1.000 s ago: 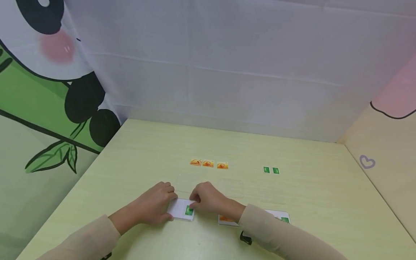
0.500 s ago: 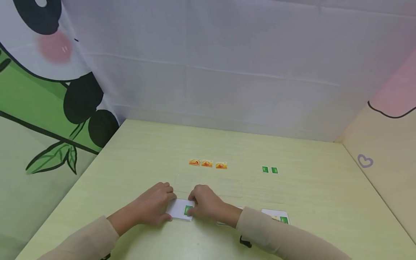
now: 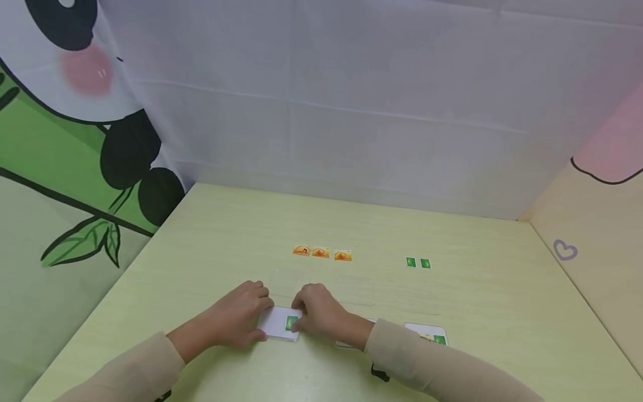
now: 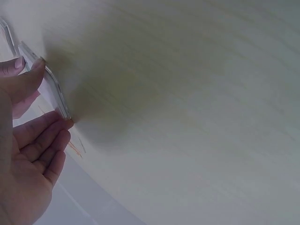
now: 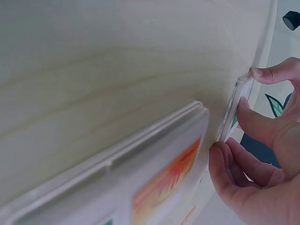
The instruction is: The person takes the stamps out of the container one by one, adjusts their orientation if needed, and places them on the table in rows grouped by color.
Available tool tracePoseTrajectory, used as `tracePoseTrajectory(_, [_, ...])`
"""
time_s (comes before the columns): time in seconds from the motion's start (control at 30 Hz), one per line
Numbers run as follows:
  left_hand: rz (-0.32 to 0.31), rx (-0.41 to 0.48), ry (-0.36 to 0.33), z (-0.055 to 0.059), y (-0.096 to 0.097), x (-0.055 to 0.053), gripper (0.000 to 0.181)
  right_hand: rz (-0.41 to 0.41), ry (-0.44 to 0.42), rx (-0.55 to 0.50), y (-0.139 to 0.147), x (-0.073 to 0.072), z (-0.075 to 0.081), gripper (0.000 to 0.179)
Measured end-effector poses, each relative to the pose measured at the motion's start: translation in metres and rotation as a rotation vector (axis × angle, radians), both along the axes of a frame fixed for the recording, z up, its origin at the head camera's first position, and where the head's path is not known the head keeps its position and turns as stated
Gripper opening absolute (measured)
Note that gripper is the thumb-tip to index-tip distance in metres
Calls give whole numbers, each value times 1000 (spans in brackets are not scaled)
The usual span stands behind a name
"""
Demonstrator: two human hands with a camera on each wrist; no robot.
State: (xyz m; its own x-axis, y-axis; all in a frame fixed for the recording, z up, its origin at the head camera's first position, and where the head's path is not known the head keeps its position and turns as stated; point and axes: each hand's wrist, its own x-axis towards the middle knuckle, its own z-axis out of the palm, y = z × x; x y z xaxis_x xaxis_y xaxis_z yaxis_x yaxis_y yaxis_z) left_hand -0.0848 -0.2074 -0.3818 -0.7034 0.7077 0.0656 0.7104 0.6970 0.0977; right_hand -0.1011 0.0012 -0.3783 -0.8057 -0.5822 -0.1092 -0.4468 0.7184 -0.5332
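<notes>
A flat white case [image 3: 273, 322] with clear plastic edges lies on the table in the head view, with a small green stamp [image 3: 290, 321] at its right end. My left hand [image 3: 241, 314] holds the case's left end, thumb at the near corner and fingertips at the far one. From the right, my right hand [image 3: 320, 311] has its thumb [image 5: 255, 123] on the case's face over part of the stamp, its curled fingers at the far corner. The right wrist view shows a second case [image 5: 185, 133] close by, bearing an orange stamp [image 5: 166, 178].
Three orange stamps [image 3: 320, 253] lie in a row farther back, with two green stamps [image 3: 425, 263] to their right. Faint clear plastic pieces [image 3: 355, 290] rest beyond my hands. A third case [image 3: 427, 328] lies partly behind the right sleeve [image 3: 402, 346]. A fabric backdrop [image 3: 321, 111] rises behind the table.
My right hand shifts very slightly at the case's right end, its thumb moving a little over the green stamp. The left hand keeps its hold, and the case stays in place.
</notes>
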Motion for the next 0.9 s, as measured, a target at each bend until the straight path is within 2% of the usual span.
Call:
tracePoseTrajectory(0.53, [-6, 13, 0, 2, 0, 0, 39, 12, -19, -66, 3, -9, -3, 22])
tracePoseTrajectory(0.9, [-17, 13, 24, 0, 0, -1, 40, 4, -37, -62, 2, -9, 0, 19])
